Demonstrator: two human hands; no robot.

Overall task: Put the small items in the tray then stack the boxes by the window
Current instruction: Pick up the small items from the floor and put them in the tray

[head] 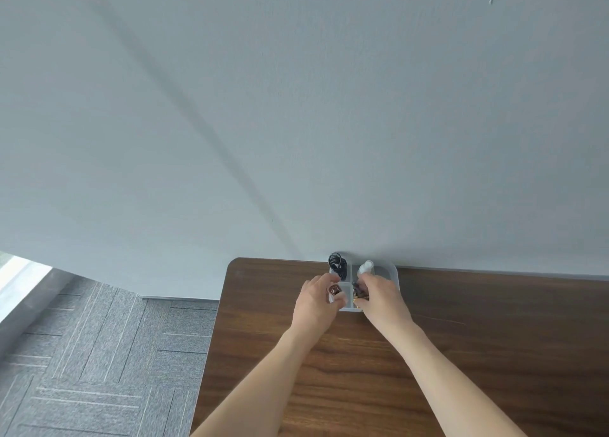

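Observation:
A small translucent white tray with several compartments stands on the wooden table against the wall. A coiled black cable fills its back left compartment and a small white bottle stands in the back right one. My left hand covers the front left part, fingers pinched on a small brown item. My right hand is over the front right part, fingers closed around small dark and gold items that are mostly hidden. No boxes are in view.
The dark wooden table has its rounded left corner at the back and its left edge running down toward me. Grey carpet tiles lie to the left. A pale grey wall rises behind. A bright window strip shows far left.

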